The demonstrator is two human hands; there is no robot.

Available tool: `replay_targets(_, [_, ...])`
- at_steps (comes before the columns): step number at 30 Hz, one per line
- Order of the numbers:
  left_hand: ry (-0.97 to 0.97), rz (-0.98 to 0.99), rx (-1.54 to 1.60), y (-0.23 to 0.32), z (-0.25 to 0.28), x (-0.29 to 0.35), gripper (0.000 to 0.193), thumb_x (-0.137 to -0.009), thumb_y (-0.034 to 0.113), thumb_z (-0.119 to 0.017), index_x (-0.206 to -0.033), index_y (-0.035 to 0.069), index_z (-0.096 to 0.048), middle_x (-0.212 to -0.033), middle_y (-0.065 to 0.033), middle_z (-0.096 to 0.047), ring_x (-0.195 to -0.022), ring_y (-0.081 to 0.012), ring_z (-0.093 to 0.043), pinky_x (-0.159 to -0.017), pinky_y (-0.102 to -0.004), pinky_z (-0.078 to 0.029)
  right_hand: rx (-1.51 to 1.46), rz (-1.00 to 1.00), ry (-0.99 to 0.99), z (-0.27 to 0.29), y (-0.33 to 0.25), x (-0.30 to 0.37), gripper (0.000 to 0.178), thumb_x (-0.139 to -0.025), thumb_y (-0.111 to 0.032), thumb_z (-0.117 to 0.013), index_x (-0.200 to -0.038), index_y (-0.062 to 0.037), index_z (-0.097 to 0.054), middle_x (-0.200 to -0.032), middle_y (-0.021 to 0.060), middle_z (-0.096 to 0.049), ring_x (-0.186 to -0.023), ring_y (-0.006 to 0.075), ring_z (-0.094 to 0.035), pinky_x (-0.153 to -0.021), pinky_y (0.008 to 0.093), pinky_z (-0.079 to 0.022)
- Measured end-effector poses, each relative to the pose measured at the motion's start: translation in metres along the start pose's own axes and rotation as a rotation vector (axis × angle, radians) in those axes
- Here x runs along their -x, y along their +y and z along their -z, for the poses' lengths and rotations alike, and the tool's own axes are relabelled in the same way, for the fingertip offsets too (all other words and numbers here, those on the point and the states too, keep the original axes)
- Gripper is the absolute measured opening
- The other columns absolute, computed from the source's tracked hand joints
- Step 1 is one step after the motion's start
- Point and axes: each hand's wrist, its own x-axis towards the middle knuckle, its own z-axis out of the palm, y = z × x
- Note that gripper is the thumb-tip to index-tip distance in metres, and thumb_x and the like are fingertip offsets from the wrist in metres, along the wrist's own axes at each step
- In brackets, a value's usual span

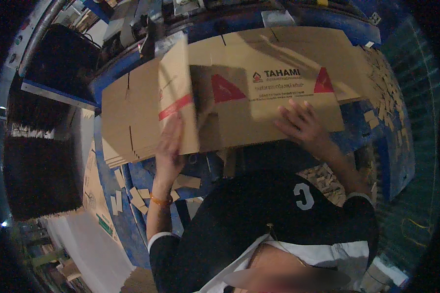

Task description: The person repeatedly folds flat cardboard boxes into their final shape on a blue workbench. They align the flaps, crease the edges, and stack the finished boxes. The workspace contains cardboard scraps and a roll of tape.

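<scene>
A flat brown cardboard carton blank [239, 124] with red corner patches and dark print lies across the work surface. One of its panels [181, 88], marked with a red stripe, stands folded up near the middle. My left hand [170, 144] rests against that raised panel, its fingers stretched along the face; its thumb is not clearly seen. Over on the printed part, my right hand [300, 126] lies with fingers spread near the near edge. To the left, under the raised panel, is a stack of slotted cardboard sheets [116, 110].
Small cardboard offcuts [388, 90] are heaped at the right, and more offcuts [139, 198] lie on the blue table [401, 168] near my left forearm. A dark bristly block [44, 171] stands at the left. Machinery [132, 29] runs along the far side.
</scene>
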Motion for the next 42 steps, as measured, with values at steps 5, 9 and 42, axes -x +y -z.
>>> replay_targets(5, [-0.241,-0.164,-0.214,0.011,-0.003,-0.024,0.065,-0.069,-0.002,-0.056,-0.132,0.008,-0.046,-0.141,-0.0122,-0.041,-0.130,-0.0321,-0.039,-0.107,-0.0448,-0.032,-0.085,0.034,0.055,-0.011,0.009,0.005,0.050,-0.071,-0.028,-0.071,-0.119,-0.0219,-0.057,-0.139,0.0060,-0.042,-0.129,0.0322,-0.038,-0.104,0.0527,-0.032])
replay_targets(9, [-0.296,-0.182,-0.273,0.010,-0.001,-0.029,0.059,-0.077,0.002,-0.050,-0.135,0.010,-0.042,-0.142,-0.0106,-0.040,-0.131,-0.0309,-0.037,-0.108,-0.0449,-0.031,-0.031,0.140,0.233,-0.028,0.019,-0.002,0.042,-0.075,-0.025,-0.069,-0.116,-0.0198,-0.059,-0.135,0.0069,-0.047,-0.125,0.0326,-0.043,-0.099,0.0510,-0.039])
replay_targets(42, [0.603,1.233,-0.299,-0.064,-0.007,0.024,0.091,-0.081,0.034,-0.062,-0.144,-0.004,-0.008,-0.144,-0.0345,-0.016,-0.136,-0.0502,-0.005,-0.108,-0.0603,-0.007,0.406,-1.079,0.459,-0.072,0.167,0.072,0.055,-0.088,-0.046,-0.053,-0.118,0.0000,-0.057,-0.125,0.0209,-0.052,-0.113,0.0403,-0.048,-0.095,0.0503,-0.038])
